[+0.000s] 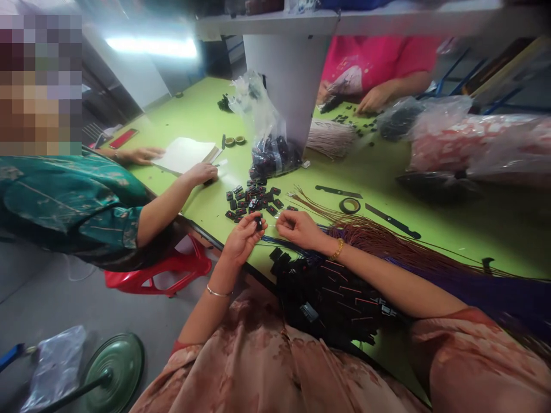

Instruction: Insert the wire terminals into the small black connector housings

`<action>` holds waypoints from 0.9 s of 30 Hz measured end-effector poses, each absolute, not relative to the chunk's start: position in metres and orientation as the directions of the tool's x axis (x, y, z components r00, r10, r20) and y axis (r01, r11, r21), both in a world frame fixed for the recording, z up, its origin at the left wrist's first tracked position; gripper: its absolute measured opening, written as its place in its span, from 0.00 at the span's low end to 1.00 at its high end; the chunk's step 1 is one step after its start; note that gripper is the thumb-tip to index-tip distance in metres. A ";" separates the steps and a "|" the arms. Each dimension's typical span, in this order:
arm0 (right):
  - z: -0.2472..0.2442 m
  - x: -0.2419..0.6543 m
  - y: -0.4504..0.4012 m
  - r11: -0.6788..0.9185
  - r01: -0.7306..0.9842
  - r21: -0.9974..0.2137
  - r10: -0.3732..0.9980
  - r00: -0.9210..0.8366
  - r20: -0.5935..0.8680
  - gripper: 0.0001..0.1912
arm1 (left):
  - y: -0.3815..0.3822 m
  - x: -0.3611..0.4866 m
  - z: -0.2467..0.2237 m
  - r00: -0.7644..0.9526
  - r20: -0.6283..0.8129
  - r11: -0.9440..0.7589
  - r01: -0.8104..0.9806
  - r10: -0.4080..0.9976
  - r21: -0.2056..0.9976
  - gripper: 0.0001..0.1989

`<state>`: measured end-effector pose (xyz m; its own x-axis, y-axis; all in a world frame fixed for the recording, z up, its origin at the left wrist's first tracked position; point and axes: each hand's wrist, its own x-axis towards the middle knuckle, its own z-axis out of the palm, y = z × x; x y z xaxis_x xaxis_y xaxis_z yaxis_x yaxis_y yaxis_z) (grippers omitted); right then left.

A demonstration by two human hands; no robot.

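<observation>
My left hand (pixel 240 240) pinches a small black connector housing (pixel 259 222) between thumb and fingers, above the table's near edge. Just to its right, my right hand (pixel 301 230) is closed in a pinch on a thin wire (pixel 271 225), whose pale end points toward the housing. Whether the wire's tip is inside the housing is too small to tell. Beyond my hands lies a loose pile of black connector housings (pixel 241 202). Under my right forearm is a heap of black connectors with wires (pixel 331 295). Brown wires (pixel 379 241) and dark blue wires (pixel 482 295) stretch off rightward.
A tape roll (pixel 349 205) lies between two dark blades (pixel 390 220). A plastic bag of black parts (pixel 275 152) leans on a white post (pixel 286 80). On the left a co-worker in green (pixel 86 212) handles white paper (pixel 185 155); another in pink (pixel 383 63) sits opposite.
</observation>
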<state>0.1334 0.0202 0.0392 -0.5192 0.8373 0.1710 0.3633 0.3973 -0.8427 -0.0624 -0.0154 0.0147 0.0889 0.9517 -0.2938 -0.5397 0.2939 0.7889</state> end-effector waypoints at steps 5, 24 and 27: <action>0.040 0.133 0.018 0.437 0.358 -0.825 0.823 -0.530 0.206 0.06 | -0.017 -0.050 0.010 0.133 -0.292 0.315 -0.563 0.947 0.764 0.13; 0.044 0.131 0.018 0.449 0.469 -0.761 0.839 -0.515 0.177 0.08 | -0.021 -0.042 0.010 0.114 -0.293 0.308 -0.524 0.949 0.794 0.14; 0.041 0.131 0.019 0.417 0.441 -0.795 0.841 -0.518 0.154 0.08 | -0.024 -0.036 0.011 0.063 -0.272 0.266 -0.503 0.960 0.823 0.15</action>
